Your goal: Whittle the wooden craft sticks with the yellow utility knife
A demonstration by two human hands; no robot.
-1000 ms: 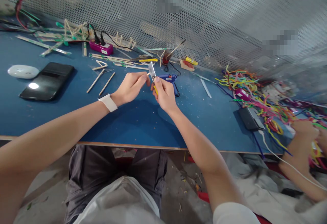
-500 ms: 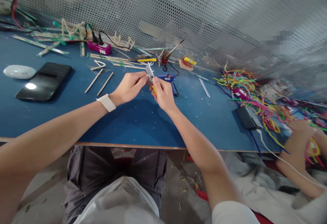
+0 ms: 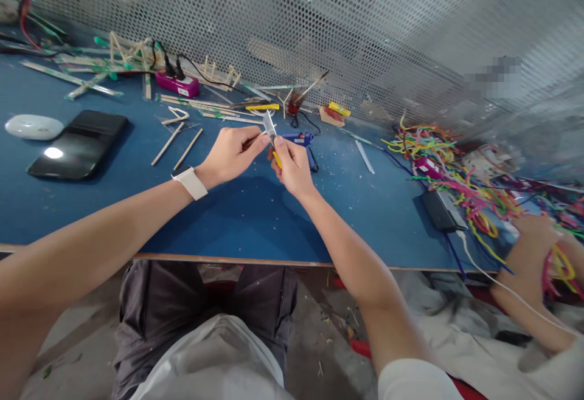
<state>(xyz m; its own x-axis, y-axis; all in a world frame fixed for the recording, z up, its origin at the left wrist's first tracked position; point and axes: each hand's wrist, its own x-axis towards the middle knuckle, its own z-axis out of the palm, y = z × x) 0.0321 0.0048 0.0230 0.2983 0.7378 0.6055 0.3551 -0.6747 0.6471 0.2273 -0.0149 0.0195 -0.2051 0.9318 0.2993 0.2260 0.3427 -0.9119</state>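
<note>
My right hand (image 3: 292,166) is closed on the yellow handle of a cutter knife (image 3: 269,125), its wide grey blade pointing up and away from me. Close beside it, my left hand (image 3: 235,152) pinches a thin wooden stick, whose end shows near the blade. Both hands are above the blue table (image 3: 255,224). Just behind my right hand lies a blue glue gun (image 3: 298,138), partly hidden. Two loose sticks (image 3: 188,149) rest left of my left hand, near a small folded stick piece (image 3: 177,115).
A black phone (image 3: 82,144) and white mouse (image 3: 34,127) lie left. Behind are a purple power strip (image 3: 177,85), stick structures and a yellow tool (image 3: 262,107). Colourful pipe cleaners (image 3: 424,144), a black box (image 3: 442,210) and another person's hands are right.
My left hand has turned slightly and more of the stick shows between its fingers. The knife has shifted a little to the right, with its blade tilted a bit differently.
</note>
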